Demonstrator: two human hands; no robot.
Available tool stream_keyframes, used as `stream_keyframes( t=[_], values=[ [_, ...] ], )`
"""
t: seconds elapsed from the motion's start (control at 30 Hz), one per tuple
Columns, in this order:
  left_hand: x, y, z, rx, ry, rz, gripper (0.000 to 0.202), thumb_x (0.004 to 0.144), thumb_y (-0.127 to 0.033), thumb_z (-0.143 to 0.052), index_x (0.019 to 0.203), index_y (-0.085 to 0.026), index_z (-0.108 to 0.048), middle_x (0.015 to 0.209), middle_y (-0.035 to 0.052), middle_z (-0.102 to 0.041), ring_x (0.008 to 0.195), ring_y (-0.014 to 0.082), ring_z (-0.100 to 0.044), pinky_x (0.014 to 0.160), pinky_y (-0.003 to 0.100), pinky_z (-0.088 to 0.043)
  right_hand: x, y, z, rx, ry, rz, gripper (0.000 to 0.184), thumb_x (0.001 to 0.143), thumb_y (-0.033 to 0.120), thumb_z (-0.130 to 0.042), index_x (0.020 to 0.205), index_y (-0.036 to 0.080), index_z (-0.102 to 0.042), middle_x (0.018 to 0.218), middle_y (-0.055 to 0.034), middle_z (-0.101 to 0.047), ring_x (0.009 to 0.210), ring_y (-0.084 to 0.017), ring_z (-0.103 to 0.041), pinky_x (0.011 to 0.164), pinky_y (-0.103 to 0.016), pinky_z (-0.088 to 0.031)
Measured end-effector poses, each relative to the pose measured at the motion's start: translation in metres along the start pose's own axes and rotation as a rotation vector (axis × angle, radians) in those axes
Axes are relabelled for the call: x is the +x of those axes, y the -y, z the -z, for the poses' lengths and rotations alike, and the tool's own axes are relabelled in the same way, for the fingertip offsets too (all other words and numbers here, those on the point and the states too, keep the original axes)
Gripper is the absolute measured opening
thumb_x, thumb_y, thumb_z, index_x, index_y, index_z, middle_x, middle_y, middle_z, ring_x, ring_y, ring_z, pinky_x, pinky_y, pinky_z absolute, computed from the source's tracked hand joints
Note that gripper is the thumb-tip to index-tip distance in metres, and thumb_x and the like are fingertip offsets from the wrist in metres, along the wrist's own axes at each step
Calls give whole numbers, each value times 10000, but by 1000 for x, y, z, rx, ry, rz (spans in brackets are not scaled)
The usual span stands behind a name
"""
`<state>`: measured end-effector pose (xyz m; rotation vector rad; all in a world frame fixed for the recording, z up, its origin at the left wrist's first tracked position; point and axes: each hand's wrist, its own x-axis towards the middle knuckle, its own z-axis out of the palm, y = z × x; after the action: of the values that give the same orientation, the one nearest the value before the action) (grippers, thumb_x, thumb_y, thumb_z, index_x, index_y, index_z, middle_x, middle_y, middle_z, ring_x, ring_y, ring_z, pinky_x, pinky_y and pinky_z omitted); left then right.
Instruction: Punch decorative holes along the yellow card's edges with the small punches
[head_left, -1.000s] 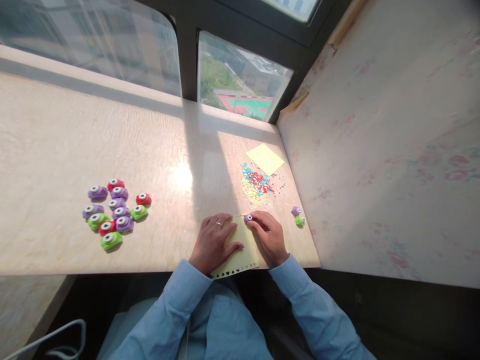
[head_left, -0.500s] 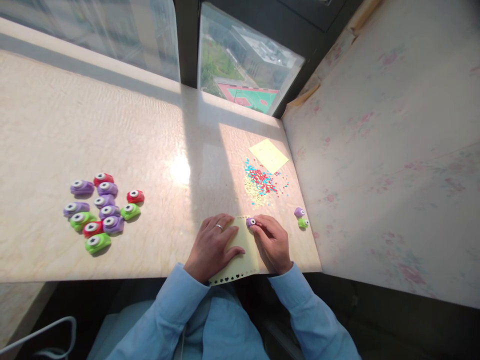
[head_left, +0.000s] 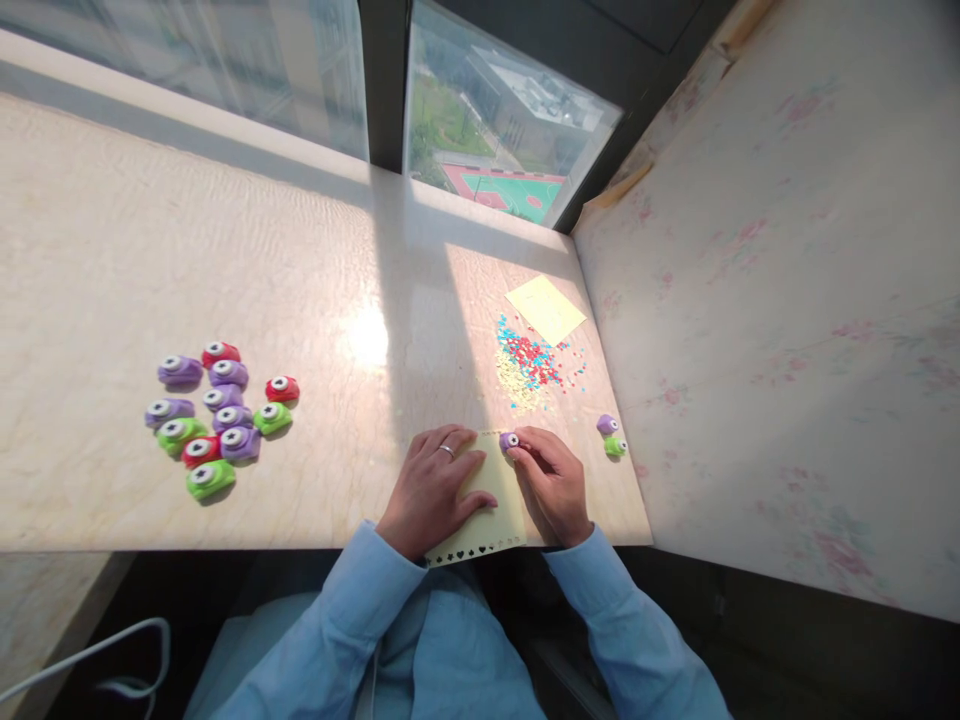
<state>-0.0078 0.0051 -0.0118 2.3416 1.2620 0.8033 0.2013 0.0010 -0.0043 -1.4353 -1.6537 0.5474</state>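
My left hand (head_left: 433, 487) lies flat, fingers spread, on a pale yellow paper sheet (head_left: 491, 505) at the near edge of the marble sill. The sheet's near edge carries a row of punched shapes. My right hand (head_left: 551, 482) pinches a small purple craft punch (head_left: 509, 440) at the sheet's far edge. A ring shows on my left hand.
Several purple, green and red punches (head_left: 214, 415) sit in a cluster at the left. A heap of coloured paper bits (head_left: 529, 364) and a yellow square sheet (head_left: 545, 308) lie beyond my hands. A purple punch (head_left: 607, 425) and a green punch (head_left: 616, 446) rest near the right wall. Windows run along the back.
The view shifted slightly as my head moved. Both hands stay on the sheet and the purple punch, in almost the same place.
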Motion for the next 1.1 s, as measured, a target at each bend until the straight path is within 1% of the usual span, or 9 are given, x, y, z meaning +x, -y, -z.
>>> stream_keyframes(
  t=[0.27,0.33,0.4,0.47,0.53,0.7,0.83,0.93,1.1],
  values=[
    [1,-1,0,-6,4,12,402,779,-528,-781,1045,-238,-700,1261,108,-667,1219,325,-557,1000,492,-444,-2,-1,-4,64,-17,-43,126,891,308,-701,1000,273,-751,1035,-70,-748,987,-260,-695,903,-452,-587],
    [1,0,-1,-9,2,12,394,783,-524,-780,1038,-234,-702,1259,108,-669,1225,325,-554,1002,492,-440,-1,-3,-2,136,-42,-112,184,865,347,-731,1025,256,-734,1048,-77,-731,933,-244,-696,824,-416,-604],
    [1,0,-1,-9,-2,9,393,784,-522,-780,1030,-226,-704,1257,110,-670,1227,326,-552,1003,494,-439,4,-4,2,224,-78,-228,267,841,409,-750,1043,240,-702,976,-67,-717,806,-210,-684,674,-356,-596],
    [1,0,-2,-8,-5,5,391,779,-519,-786,1023,-225,-706,1255,110,-671,1226,326,-552,1001,496,-440,12,-3,9,309,-71,-358,310,811,479,-764,968,233,-660,762,-12,-665,624,-163,-616,507,-284,-512],
    [2,0,-2,-5,-4,1,388,770,-513,-795,1019,-228,-708,1252,108,-672,1223,324,-554,995,493,-443,22,1,16,386,1,-462,373,757,536,-798,811,228,-596,628,38,-575,491,-111,-499,417,-239,-392],
    [3,-1,-2,7,1,9,388,764,-506,-805,1009,-220,-711,1253,109,-675,1218,324,-558,994,493,-438,44,17,21,377,219,-599,540,643,647,-834,636,210,-517,501,62,-474,439,-72,-381,416,-233,-280],
    [4,-1,-1,4,15,14,386,754,-513,-811,990,-224,-715,1245,105,-677,1222,323,-554,987,492,-437,51,18,16,329,336,-672,573,571,645,-869,628,211,-500,463,69,-465,410,-60,-327,401,-231,-191],
    [4,-2,-2,5,20,15,393,751,-519,-812,988,-221,-716,1244,108,-674,1224,321,-550,986,488,-433,52,14,13,278,371,-689,581,545,638,-878,631,212,-492,446,73,-459,395,-53,-307,389,-225,-163],
    [4,-2,-2,-4,35,15,387,761,-508,-808,1001,-219,-716,1257,112,-667,1233,321,-537,992,488,-423,56,9,11,185,421,-712,539,606,596,-851,668,220,-469,455,84,-447,377,-48,-297,377,-215,-165]
  ],
)
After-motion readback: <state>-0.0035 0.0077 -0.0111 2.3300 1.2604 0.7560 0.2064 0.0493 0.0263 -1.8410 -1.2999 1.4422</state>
